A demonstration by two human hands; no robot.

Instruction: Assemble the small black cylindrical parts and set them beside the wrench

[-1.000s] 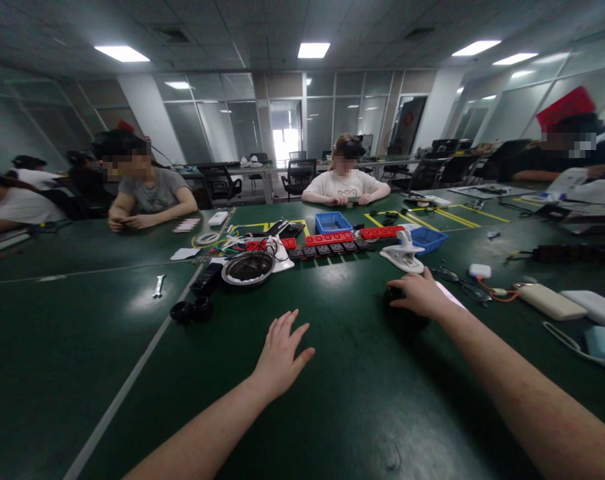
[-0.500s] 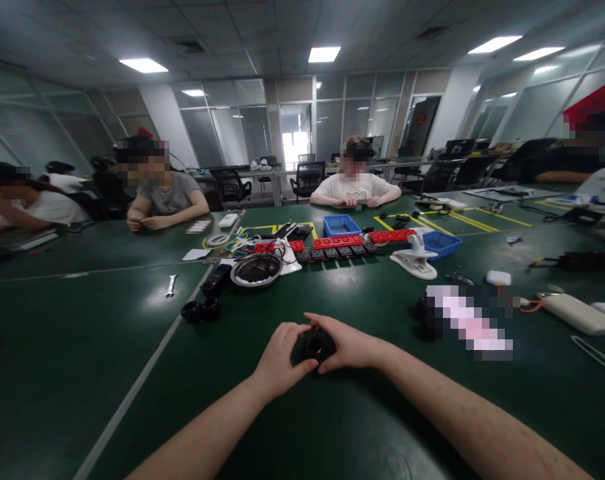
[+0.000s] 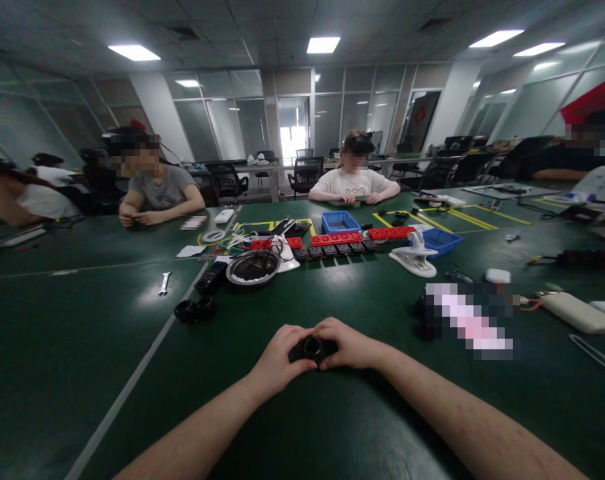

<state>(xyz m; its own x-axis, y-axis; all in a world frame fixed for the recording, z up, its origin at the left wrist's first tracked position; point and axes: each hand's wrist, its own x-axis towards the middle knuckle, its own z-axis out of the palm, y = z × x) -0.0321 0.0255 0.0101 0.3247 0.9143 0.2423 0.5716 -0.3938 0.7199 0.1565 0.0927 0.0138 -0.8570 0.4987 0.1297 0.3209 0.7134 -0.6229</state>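
Observation:
Between both hands is a small black round part with a hole in its middle (image 3: pixel 312 346), low over the green table. My left hand (image 3: pixel 280 357) curves around its left side, thumb at the near edge and fingers at the far edge. From the right, my right hand (image 3: pixel 351 345) grips it the same way, and the fingertips of both hands almost meet. The part's underside is hidden, so I cannot tell whether it touches the table. Farther left stand two black round cup-like pieces (image 3: pixel 196 309).
A wrench (image 3: pixel 164 284) lies at the left. Ahead are a round metal-rimmed dish (image 3: pixel 253 268), red socket strips (image 3: pixel 336 239), a blue bin (image 3: pixel 340 222) and a white clip base (image 3: pixel 413 255). A power bank (image 3: pixel 580 312) is at the right. Co-workers sit across the table.
My right hand's fingers have drawn in and bent over the far edge of the black part, where the index finger was stretched out before. The view has shifted slightly.

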